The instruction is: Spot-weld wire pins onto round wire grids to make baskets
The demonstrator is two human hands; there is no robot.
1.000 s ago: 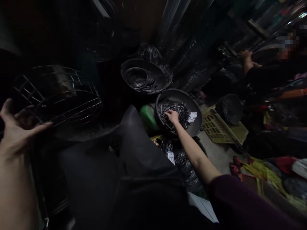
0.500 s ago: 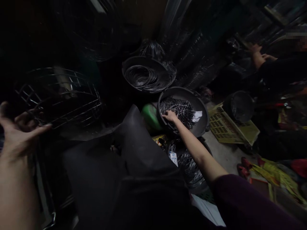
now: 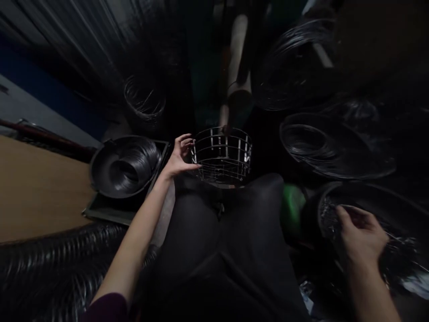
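Basket [image 3: 223, 154]: silver wire grid. Sleeve [image 3: 107, 308]: maroon. Board [image 3: 36, 192], left of frame: tan. Tub [image 3: 292, 206]: green.

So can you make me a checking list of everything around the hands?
Surface: wooden board at left, bare where seen.
Job's things: wire basket, upright beyond the knees; dark basin of small metal pieces.
Clutter: pan of coiled wire; tray of wire rings; green object.
Hands: left hand grips the basket's rim; right hand in the basin, curled, grip unclear.
Cables: nothing seen.
Surroundings: very dark; wire coils behind.
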